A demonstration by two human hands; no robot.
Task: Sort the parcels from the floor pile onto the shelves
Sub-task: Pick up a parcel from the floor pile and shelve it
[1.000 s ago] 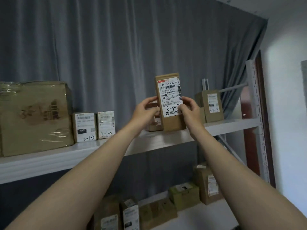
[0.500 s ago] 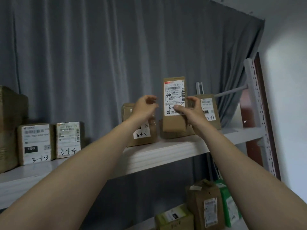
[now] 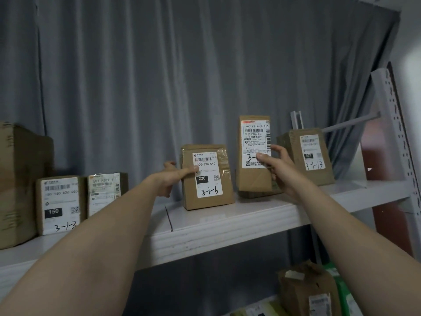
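A tall brown parcel (image 3: 254, 153) with a white label stands upright on the top shelf (image 3: 227, 229), between the parcel marked 3-1-6 (image 3: 207, 179) and the parcel marked 3-1-13 (image 3: 309, 156). My right hand (image 3: 276, 171) holds the tall parcel, thumb on its label and fingers round its right edge. My left hand (image 3: 170, 179) grips the left edge of the 3-1-6 parcel, thumb on its front. A low brown parcel (image 3: 250, 194) lies at the tall parcel's foot.
Further left on the shelf stand the 3-1-3 parcel (image 3: 60, 204), another labelled parcel (image 3: 103, 192) and a large carton (image 3: 20, 183). A white upright post (image 3: 398, 137) ends the shelf on the right. Parcels (image 3: 307, 290) sit on the lower shelf. A grey curtain hangs behind.
The tall parcel went from both hands in the air down onto the shelf. My left hand let go of it and moved left onto the 3-1-6 parcel.
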